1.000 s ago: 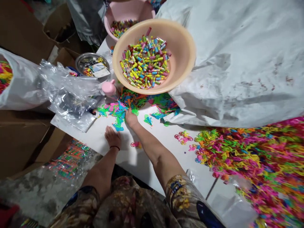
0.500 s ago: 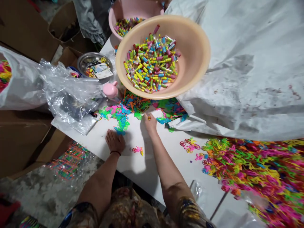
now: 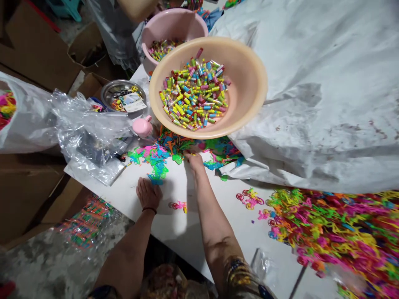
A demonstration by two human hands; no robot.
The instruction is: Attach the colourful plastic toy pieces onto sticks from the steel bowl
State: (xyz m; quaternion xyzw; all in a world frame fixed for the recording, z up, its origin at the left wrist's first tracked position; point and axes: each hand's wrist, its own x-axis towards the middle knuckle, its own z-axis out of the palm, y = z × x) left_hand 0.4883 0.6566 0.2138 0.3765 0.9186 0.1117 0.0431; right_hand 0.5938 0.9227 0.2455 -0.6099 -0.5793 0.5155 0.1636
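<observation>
Currently, right hand (image 3: 193,160) is being reached into plastic bits (image 3: 162,151) under basin (image 3: 249,83), fingers closed on something small, unclear what. Left hand (image 3: 148,193) is being rested flat, empty, on table (image 3: 199,224). Basin rim is likely being risked: knock upward, tubes (image 3: 195,93) spilled.

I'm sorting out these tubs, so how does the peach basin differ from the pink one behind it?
The peach basin sits nearer and shows whole; the pink basin stands behind, partly hidden. The peach basin holds a broad heap of small coloured tubes; the pink basin shows only a small patch. Both are round plastic bowls of similar pieces.
</observation>
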